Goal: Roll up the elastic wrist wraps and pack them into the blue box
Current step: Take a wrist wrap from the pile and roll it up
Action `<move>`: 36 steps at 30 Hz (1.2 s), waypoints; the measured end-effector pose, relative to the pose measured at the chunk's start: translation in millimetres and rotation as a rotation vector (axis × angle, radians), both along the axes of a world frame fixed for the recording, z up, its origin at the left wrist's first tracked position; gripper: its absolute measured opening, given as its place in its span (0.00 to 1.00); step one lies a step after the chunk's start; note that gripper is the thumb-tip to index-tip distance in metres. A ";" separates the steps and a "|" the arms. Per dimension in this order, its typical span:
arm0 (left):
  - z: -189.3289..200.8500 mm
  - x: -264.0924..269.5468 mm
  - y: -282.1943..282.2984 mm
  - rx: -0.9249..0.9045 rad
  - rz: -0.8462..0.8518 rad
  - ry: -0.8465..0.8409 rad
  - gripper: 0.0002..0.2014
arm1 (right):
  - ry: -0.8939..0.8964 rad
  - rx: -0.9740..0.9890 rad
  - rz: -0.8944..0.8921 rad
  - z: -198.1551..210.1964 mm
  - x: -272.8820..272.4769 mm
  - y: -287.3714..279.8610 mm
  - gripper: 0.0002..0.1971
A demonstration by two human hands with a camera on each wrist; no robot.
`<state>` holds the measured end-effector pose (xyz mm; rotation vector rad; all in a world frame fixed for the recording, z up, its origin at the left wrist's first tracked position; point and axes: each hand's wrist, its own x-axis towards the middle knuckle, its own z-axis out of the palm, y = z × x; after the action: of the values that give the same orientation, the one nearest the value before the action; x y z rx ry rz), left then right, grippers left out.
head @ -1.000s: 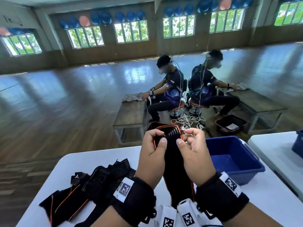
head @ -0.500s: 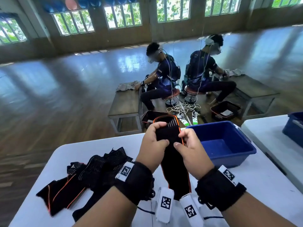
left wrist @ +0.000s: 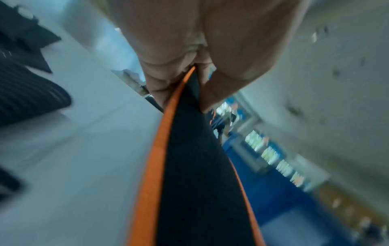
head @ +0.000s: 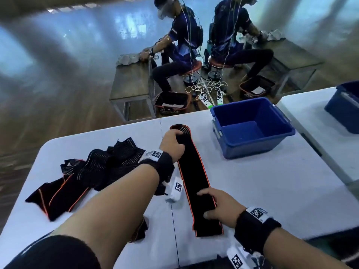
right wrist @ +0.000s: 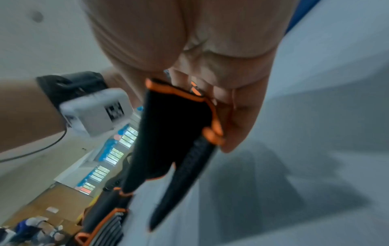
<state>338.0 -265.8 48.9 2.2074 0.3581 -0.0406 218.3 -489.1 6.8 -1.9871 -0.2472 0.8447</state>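
Note:
A long black wrist wrap (head: pixel 194 171) with orange edging is stretched lengthwise over the white table (head: pixel 272 191). My left hand (head: pixel 172 141) grips its far end, the band pinched between thumb and fingers (left wrist: pixel 168 86). My right hand (head: pixel 219 207) holds its near end, fingers (right wrist: pixel 238 116) curled round the wrap's edge (right wrist: pixel 174 126). The blue box (head: pixel 250 129) stands to the right of the wrap's far end, with nothing seen inside it. More black wraps lie in a heap (head: pixel 87 171) on the left of the table.
A second white table (head: pixel 320 121) with another blue bin (head: pixel 343 107) stands at the right. Beyond the table edge are two seated people (head: pixel 178 45), low benches (head: pixel 130 84) and black baskets (head: pixel 171 102) on the wooden floor.
Both hands held the wrap's top end together in front of me. Now the right hand has slid down to the near end and the wrap is stretched out along the table.

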 end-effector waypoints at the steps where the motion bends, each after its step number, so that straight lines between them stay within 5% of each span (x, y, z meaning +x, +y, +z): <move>1: -12.9 -1.0 2.8 0.107 -0.077 0.085 0.29 | 0.004 -0.062 -0.001 -5.5 -3.5 -3.7 0.28; 5: -47.7 -3.3 10.9 0.374 -0.258 0.275 0.32 | -0.066 -0.259 -0.038 -17.1 -10.8 -12.7 0.21; 11: -66.7 8.0 16.4 0.583 -0.310 0.288 0.29 | -0.128 -0.353 -0.062 -26.7 -17.0 -1.8 0.08; 15: -65.2 12.1 18.9 0.650 -0.322 0.274 0.29 | -0.096 -0.327 -0.030 -22.9 -15.8 4.7 0.08; 21: -45.5 -24.9 14.4 0.541 -0.168 0.080 0.20 | -0.044 -0.284 -0.030 -16.6 -5.8 4.2 0.05; 25: -36.9 -86.0 1.4 0.452 -0.308 0.099 0.09 | -0.015 -0.256 -0.069 -17.2 1.6 5.9 0.05; 31: -57.8 -177.0 -21.0 0.356 -0.362 0.223 0.20 | -0.014 -0.209 -0.094 -17.9 3.1 3.9 0.05; 36: -64.6 -199.1 -26.4 0.292 -0.287 0.218 0.29 | 0.206 -0.034 -0.236 -12.5 2.1 1.4 0.10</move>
<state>138.9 -292.2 -15.7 2.5366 0.1707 -0.4103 220.4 -487.7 -5.7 -1.8980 0.1189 0.8956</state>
